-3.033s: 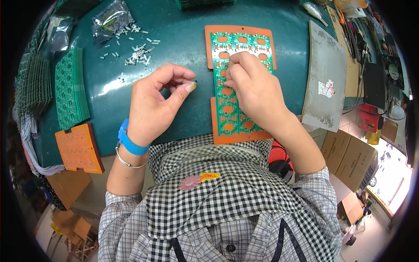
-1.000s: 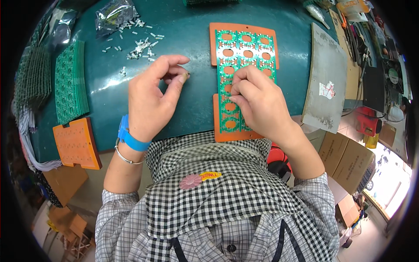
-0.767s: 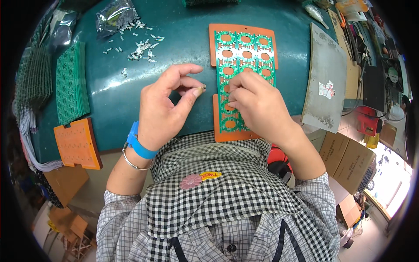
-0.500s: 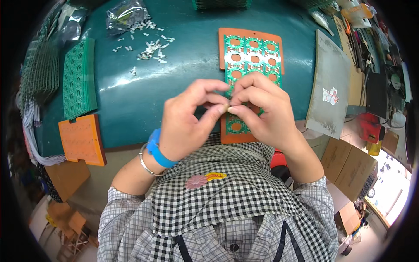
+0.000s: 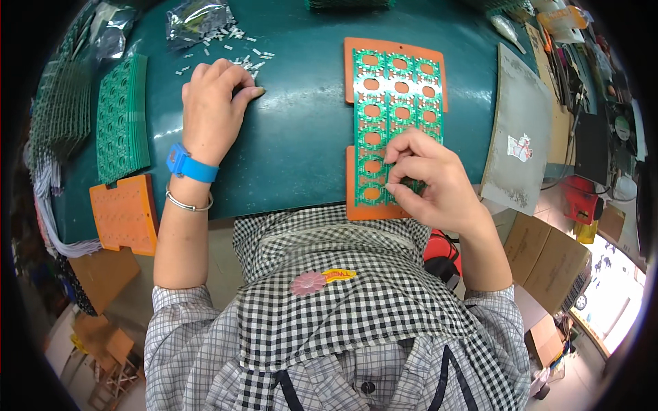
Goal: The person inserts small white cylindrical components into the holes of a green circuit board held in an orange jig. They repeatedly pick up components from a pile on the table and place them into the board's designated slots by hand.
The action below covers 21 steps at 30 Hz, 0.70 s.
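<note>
My left hand (image 5: pixel 216 109), with a blue wrist strap (image 5: pixel 192 166) above its bangle, is over the pile of small white parts (image 5: pixel 257 60) at the far left. Its fingers curl down and the thumb lies close to the index finger; what the tips hold, if anything, is hidden. My right hand (image 5: pixel 435 181) is above the near part of a green circuit board panel (image 5: pixel 372 152). Thumb and index finger pinch together there, on something too small to make out. The panel, with rows of oval openings, lies on an orange tray (image 5: pixel 356 211).
A clear plastic bag (image 5: pixel 199 24) lies behind the white parts. Stacked green boards (image 5: pixel 122 120) and another orange tray (image 5: pixel 123 214) stand at the left. A grey plate (image 5: pixel 517 130) lies at the table's right side, with tools beyond it.
My left hand has parted from the right and moved far left to the white parts. My right hand has shifted slightly right and nearer, staying over the panel.
</note>
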Motion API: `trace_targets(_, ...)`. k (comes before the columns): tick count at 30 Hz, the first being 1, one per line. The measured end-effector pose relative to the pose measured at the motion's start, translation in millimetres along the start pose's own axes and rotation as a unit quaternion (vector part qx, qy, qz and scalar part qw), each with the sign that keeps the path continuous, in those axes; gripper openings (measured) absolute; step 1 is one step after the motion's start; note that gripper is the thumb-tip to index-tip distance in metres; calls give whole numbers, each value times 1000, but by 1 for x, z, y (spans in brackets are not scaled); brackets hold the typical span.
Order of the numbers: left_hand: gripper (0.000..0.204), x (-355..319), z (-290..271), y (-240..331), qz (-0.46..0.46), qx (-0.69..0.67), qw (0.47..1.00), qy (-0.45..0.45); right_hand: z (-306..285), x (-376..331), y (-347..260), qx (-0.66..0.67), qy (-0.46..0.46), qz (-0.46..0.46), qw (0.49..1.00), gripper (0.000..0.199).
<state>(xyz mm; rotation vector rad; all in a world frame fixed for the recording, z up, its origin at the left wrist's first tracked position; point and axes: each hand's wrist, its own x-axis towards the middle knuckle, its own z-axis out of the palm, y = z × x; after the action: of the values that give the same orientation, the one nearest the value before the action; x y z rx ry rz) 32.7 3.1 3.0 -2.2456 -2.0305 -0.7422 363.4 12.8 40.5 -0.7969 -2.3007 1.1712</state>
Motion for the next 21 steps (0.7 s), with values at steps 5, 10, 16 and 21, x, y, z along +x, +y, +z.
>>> trace_targets(5,12,0,-2,10,-27,-67,997,7,1,-2,1,-11,-19,9,1000,15)
trace_targets(10,10,-4,-8,29,-138,-216,966,-20,2,4,-7,-30,-19,2,999,13)
trace_targets(16,14,-4,-7,31,-106,-227,968,-26,1,5,-7,-40,-21,-10,999,14)
trace_targets(21,12,-6,-8,37,-195,-398,893,-83,4,4,-4,-47,-12,-18,999,14)
